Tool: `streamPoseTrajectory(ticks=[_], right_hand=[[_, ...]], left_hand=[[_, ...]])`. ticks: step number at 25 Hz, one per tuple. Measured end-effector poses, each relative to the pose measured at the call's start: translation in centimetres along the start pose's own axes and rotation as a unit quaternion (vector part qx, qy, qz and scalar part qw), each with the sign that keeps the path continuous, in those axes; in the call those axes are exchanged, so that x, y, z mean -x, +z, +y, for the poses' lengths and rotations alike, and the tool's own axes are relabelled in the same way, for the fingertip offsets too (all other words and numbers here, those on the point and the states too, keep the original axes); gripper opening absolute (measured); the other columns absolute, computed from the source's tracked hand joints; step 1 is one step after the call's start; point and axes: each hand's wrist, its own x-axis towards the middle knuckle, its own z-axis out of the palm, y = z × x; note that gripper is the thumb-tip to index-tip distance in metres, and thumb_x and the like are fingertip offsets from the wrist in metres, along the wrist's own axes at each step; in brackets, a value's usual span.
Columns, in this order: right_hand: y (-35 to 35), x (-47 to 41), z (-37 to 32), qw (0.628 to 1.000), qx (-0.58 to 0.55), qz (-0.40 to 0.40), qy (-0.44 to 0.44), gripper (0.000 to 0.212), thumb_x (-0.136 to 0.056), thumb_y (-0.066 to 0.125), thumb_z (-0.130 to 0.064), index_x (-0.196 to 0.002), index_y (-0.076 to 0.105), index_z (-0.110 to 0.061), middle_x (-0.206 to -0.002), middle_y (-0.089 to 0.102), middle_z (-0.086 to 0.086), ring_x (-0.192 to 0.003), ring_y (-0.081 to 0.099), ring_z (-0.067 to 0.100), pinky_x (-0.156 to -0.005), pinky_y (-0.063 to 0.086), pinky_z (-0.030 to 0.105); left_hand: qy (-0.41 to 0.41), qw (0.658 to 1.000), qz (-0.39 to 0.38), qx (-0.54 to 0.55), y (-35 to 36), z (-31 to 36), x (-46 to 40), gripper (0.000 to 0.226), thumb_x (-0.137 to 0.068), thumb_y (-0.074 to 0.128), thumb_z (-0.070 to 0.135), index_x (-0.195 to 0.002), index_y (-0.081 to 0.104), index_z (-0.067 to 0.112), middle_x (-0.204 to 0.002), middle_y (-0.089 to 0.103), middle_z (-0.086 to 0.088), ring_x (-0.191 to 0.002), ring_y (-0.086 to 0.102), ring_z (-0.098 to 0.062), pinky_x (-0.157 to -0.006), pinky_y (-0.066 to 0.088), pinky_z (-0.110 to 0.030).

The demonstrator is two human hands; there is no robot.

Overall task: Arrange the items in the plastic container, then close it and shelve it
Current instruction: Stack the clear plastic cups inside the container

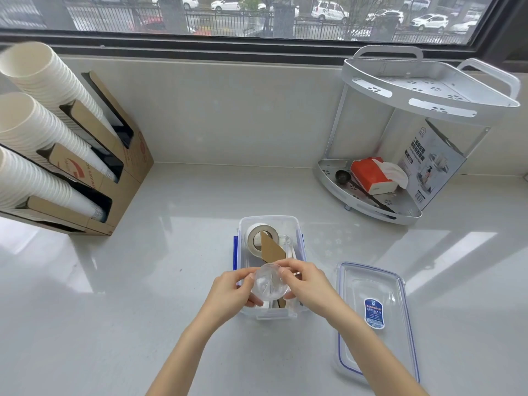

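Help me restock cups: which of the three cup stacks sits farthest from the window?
The lowest stack, at the near end of the cardboard holder. The other two stacks sit beyond it, closer to the window.

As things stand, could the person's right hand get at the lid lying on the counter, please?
Probably yes, once it lets go. The lid lies flat on the counter just right of the container, with nothing between it and the right hand. But that hand and the left hand are both holding a clear cup.

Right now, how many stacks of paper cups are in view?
3, all in the cardboard dispenser at left: top stack, middle stack, bottom stack. More may sit beyond the left frame edge.
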Motion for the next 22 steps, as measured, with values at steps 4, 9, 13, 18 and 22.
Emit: streamPoseTrajectory(ticks=[4, 9, 13, 18, 22], right_hand=[[-0.2, -0.6, 0.2, 0.999, -0.035, 0.022, 0.000, 0.016, -0.089, 0.049, -0.019, -0.096, 0.063, -0.025, -0.081, 0.059, -0.007, -0.072, 0.060, 0.007, -0.054, 0.053, 0.012], [-0.3, -1.0, 0.3, 0.998, -0.062, 0.019, 0.013, 0.018, -0.090, 0.046, -0.017, -0.096, 0.061, -0.026, -0.086, 0.062, -0.004, -0.075, 0.062, 0.007, -0.060, 0.054, 0.015], [-0.2, -0.8, 0.2, 0.997, -0.077, 0.016, 0.009, 0.025, -0.090, 0.048, -0.020, -0.113, 0.058, -0.022, -0.099, 0.062, 0.002, -0.082, 0.064, 0.010, -0.076, 0.057, 0.025], [-0.4, -0.1, 0.0, 0.997, -0.031, -0.030, -0.069, 0.023, -0.083, 0.059, -0.030, -0.102, 0.056, -0.043, -0.105, 0.059, -0.008, -0.095, 0.056, -0.001, -0.081, 0.047, 0.008], [0.2, -0.1, 0.0, 0.996, 0.012, -0.029, -0.084, 0.025, -0.078, 0.067, -0.025, -0.091, 0.054, -0.043, -0.110, 0.054, -0.006, -0.097, 0.056, 0.003, -0.085, 0.051, 0.024]], left_hand=[[0.023, 0.997, -0.057, 0.037, -0.7, 0.1, 0.2, 0.041, -0.088, 0.042, 0.009, -0.118, 0.057, 0.033, -0.080, 0.069, 0.002, -0.073, 0.066, -0.006, -0.080, 0.054, -0.019], [0.046, 0.995, -0.086, 0.007, -0.6, 0.0, 0.1, 0.046, -0.083, 0.060, 0.018, -0.121, 0.046, 0.039, -0.095, 0.064, 0.013, -0.068, 0.059, 0.004, -0.065, 0.046, -0.004], [0.044, 0.997, -0.052, 0.020, -0.4, -0.2, 0.0, 0.044, -0.084, 0.060, 0.022, -0.125, 0.045, 0.029, -0.119, 0.056, 0.007, -0.073, 0.062, -0.006, -0.062, 0.050, -0.010], [0.034, 0.999, -0.011, 0.017, -0.5, -0.5, -0.2, 0.041, -0.086, 0.055, 0.031, -0.126, 0.048, 0.024, -0.109, 0.061, 0.004, -0.069, 0.061, -0.003, -0.055, 0.047, -0.007], [0.037, 0.999, -0.010, 0.022, -0.5, -0.4, -0.3, 0.033, -0.087, 0.053, 0.032, -0.120, 0.052, 0.026, -0.095, 0.062, 0.009, -0.066, 0.059, 0.000, -0.055, 0.046, -0.008]])
